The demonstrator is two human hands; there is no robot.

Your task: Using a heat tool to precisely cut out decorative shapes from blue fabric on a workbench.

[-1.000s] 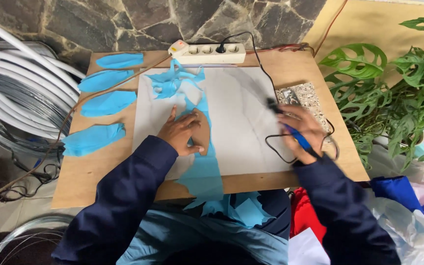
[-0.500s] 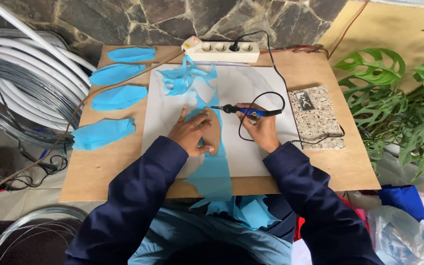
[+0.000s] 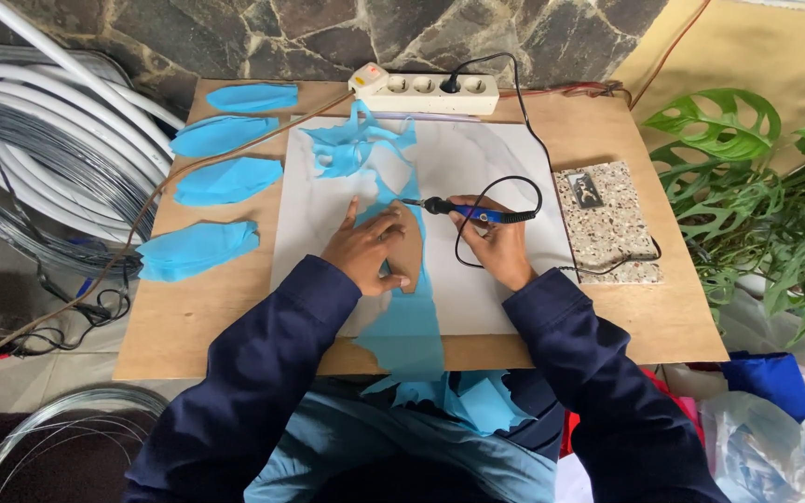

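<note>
My left hand (image 3: 365, 250) presses flat on a brown cardboard template (image 3: 409, 251) that lies on a strip of blue fabric (image 3: 409, 321). The fabric runs down a white marble-look slab (image 3: 477, 177) and hangs off the board's near edge. In my right hand (image 3: 496, 244) is a corded soldering iron (image 3: 463, 210) with a blue and black handle. Its metal tip points left and touches the fabric at the template's upper edge.
A wooden board (image 3: 188, 317) carries stacks of cut blue fabric pieces (image 3: 199, 250) on the left, a white power strip (image 3: 426, 90) at the back and a speckled stone tile (image 3: 607, 224) on the right. Coiled wire and white pipes (image 3: 30, 149) lie left; green plants (image 3: 775, 186) stand right.
My right hand brought the soldering iron from the right side by the stone tile over to the template's top edge. The left hand stayed pressed on the template.
</note>
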